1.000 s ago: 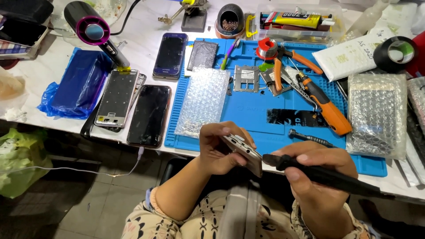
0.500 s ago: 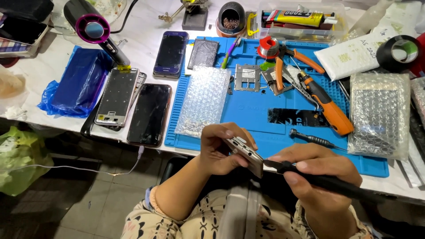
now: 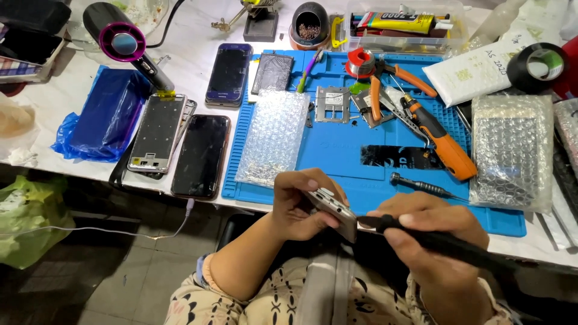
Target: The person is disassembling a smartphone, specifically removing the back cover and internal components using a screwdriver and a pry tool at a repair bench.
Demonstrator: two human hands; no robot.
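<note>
1. Seen from the head camera, the left hand (image 3: 299,204) is wrapped around a small silver phone part (image 3: 333,207), holding it tilted just off the near edge of the desk (image 3: 198,36), over the person's lap.
2. The right hand (image 3: 432,232) is closed on a black pen-like tool (image 3: 445,244); its tip meets the right end of the phone part, where a thin pale sliver shows.
3. Just beyond the hands lies a blue work mat (image 3: 337,150) on the desk. A sheet of bubble wrap (image 3: 274,135) rests on its left part.
4. On the mat's right part sits an orange and black powered screwdriver (image 3: 439,141), and nearer to the hands a small dark screwdriver (image 3: 421,186), well clear of the right hand.
5. Further back on the mat are orange-handled pliers (image 3: 385,84) and a metal frame piece (image 3: 332,103).
6. Left of the mat lie a black phone (image 3: 201,155) with a white cable at its near end, a bare phone frame (image 3: 156,132) beside it, and a blue plastic bag (image 3: 105,114).
7. At the far left stands a black hair dryer with a purple ring (image 3: 123,45); a dark phone (image 3: 229,73) lies to its right.
8. On the right, a second bubble-wrapped package (image 3: 512,150) lies by the mat's edge, with a roll of black tape (image 3: 537,66) behind it.
</note>
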